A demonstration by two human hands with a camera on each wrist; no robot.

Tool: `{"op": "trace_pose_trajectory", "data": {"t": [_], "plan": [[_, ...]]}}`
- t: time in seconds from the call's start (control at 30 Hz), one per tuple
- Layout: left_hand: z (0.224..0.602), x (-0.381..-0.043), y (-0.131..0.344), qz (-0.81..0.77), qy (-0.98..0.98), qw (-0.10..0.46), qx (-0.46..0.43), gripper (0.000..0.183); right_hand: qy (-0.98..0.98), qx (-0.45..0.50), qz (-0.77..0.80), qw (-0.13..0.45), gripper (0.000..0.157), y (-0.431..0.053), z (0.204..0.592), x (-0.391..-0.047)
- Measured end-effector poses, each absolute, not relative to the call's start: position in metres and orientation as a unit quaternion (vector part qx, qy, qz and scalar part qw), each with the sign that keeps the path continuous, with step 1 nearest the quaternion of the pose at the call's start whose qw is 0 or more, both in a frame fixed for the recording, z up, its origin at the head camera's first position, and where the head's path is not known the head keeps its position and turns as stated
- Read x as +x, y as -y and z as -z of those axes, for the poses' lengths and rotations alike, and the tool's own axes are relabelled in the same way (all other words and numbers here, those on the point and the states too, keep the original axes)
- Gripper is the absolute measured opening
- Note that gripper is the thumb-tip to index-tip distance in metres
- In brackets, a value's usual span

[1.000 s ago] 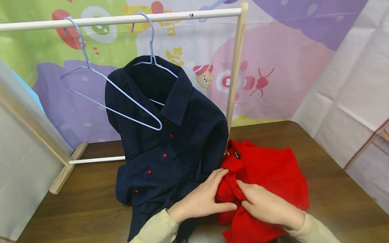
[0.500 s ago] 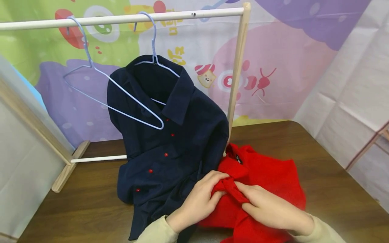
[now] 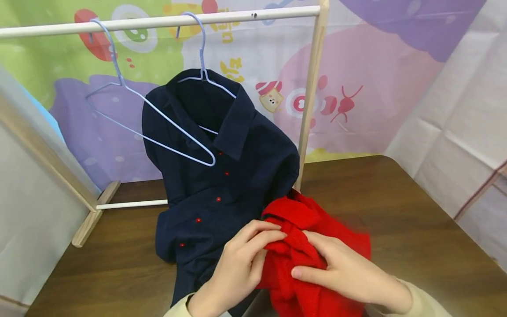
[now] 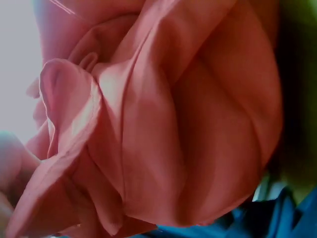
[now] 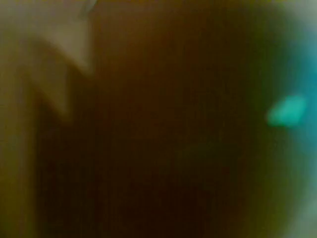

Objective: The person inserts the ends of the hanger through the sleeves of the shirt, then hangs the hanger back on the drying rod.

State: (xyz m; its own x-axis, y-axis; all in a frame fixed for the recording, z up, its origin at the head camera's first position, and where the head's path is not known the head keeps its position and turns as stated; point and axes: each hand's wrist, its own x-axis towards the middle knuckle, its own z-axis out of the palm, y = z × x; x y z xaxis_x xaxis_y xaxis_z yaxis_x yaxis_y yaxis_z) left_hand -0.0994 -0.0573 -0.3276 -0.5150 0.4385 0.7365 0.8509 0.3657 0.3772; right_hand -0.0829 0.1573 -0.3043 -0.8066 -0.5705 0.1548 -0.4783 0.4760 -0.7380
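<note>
A bunched red shirt (image 3: 336,220) lies near the front of the table, its collar toward the rack. My left hand (image 3: 237,259) pinches the shirt's front edge below the collar with curled fingers. On the other side, my right hand (image 3: 340,268) holds a fold of the same cloth, thumb on top. Loose folds of the red shirt (image 4: 208,114) fill the left wrist view. Just left of my hands, a navy shirt (image 3: 190,229) with red buttons hangs on a hanger, its lower part slumped on the table. The right wrist view is dark and blurred.
The rack has a white rail (image 3: 158,22) and a wooden post (image 3: 313,88) behind the red shirt. A bare light-blue hanger (image 3: 158,112) hangs in front of the navy shirt. Brown tabletop (image 3: 416,220) extends to the right; a printed cloth backdrop (image 3: 376,66) stands behind.
Both hands have kept handling the red shirt, drawing it together and toward the left. Its collar has turned over toward the navy shirt, and its right side has pulled inward.
</note>
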Motion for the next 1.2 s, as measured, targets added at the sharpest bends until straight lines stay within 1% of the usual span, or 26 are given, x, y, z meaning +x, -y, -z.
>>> {"op": "trace_pose_trajectory", "data": {"t": [0.07, 0.13, 0.2, 0.23, 0.27, 0.33, 0.43, 0.53, 0.67, 0.73, 0.8, 0.87, 0.93, 1.07, 1.2], "plan": [[0.322, -0.096, 0.062, 0.376, 0.775, 0.283, -0.422, 0.036, -0.849, -0.296, 0.431, 0.073, 0.031, -0.160, 0.306, -0.087], [0.317, -0.092, 0.067, 0.365, 0.771, 0.296, -0.430, 0.032, -0.842, -0.264, 0.460, 0.099, 0.032, -0.163, 0.307, -0.093], [0.313, -0.088, 0.072, 0.360, 0.767, 0.305, -0.434, 0.031, -0.819, -0.217, 0.511, 0.146, 0.039, -0.165, 0.309, -0.101], [0.311, -0.086, 0.075, 0.358, 0.765, 0.310, -0.436, 0.033, -0.806, -0.197, 0.535, 0.160, 0.041, -0.166, 0.311, -0.105], [0.309, -0.084, 0.078, 0.356, 0.764, 0.315, -0.437, 0.034, -0.793, -0.172, 0.558, 0.172, 0.045, -0.166, 0.313, -0.109], [0.306, -0.082, 0.082, 0.356, 0.761, 0.325, -0.434, 0.035, -0.778, -0.142, 0.586, 0.176, 0.050, -0.166, 0.318, -0.115], [0.300, -0.079, 0.089, 0.362, 0.751, 0.344, -0.431, 0.035, -0.784, -0.141, 0.587, 0.144, 0.052, -0.168, 0.326, -0.120], [0.294, -0.078, 0.095, 0.372, 0.734, 0.367, -0.434, 0.034, -0.792, -0.160, 0.574, 0.134, 0.060, -0.172, 0.330, -0.121], [0.287, -0.076, 0.103, 0.378, 0.725, 0.382, -0.431, 0.031, -0.743, -0.198, 0.608, 0.197, 0.070, -0.184, 0.327, -0.122], [0.284, -0.076, 0.107, 0.382, 0.729, 0.385, -0.418, 0.027, -0.700, -0.223, 0.638, 0.232, 0.065, -0.190, 0.324, -0.122], [0.281, -0.076, 0.111, 0.390, 0.728, 0.389, -0.408, 0.025, -0.648, -0.237, 0.674, 0.264, 0.056, -0.194, 0.323, -0.123], [0.280, -0.076, 0.114, 0.393, 0.728, 0.396, -0.398, 0.024, -0.622, -0.224, 0.696, 0.280, 0.048, -0.194, 0.322, -0.125], [0.279, -0.077, 0.116, 0.395, 0.724, 0.402, -0.397, 0.022, -0.624, -0.187, 0.704, 0.281, 0.046, -0.191, 0.323, -0.126], [0.280, -0.079, 0.120, 0.393, 0.725, 0.402, -0.397, 0.020, -0.665, -0.116, 0.694, 0.252, 0.056, -0.185, 0.328, -0.129], [0.284, -0.081, 0.129, 0.397, 0.743, 0.390, -0.372, 0.022, -0.688, -0.115, 0.681, 0.223, 0.060, -0.187, 0.328, -0.129]]}}
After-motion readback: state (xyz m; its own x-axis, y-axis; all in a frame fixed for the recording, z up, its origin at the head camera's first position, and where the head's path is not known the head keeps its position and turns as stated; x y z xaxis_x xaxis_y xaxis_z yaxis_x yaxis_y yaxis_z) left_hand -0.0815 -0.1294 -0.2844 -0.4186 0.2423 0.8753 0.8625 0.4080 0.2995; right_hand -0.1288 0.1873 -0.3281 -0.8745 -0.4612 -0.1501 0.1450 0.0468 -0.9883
